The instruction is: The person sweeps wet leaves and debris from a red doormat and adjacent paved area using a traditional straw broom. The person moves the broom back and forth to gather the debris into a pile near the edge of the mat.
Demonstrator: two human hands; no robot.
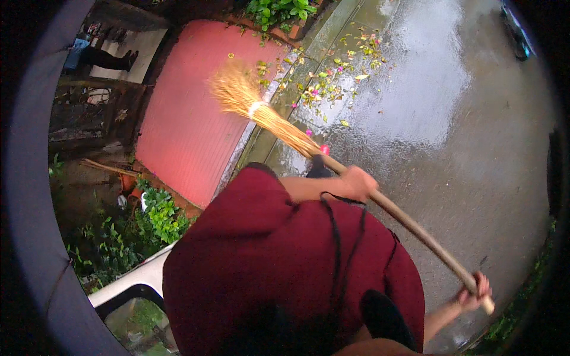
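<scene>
A long broom with straw-like bristles (240,91) slants across the view in front of me. My left hand (360,183) grips the middle of its wooden handle (418,231). Close to the handle's lower right end, my right hand (475,292) is closed around the wood. The blurred bristle tips are over a ribbed red ramp-like surface (191,111), near its pale edge. Fallen leaves and pink petals (329,86) lie scattered on the wet pavement (423,102) beside the bristles. A white binding (254,109) wraps the broom head.
Green potted plants (162,213) stand at the left, and a leafy shrub (278,11) grows behind a brick edge at the top. Part of a white vehicle (138,280) is at lower left. Another person's leg (111,58) shows in a doorway. Grey fabric (31,178) borders the left rim.
</scene>
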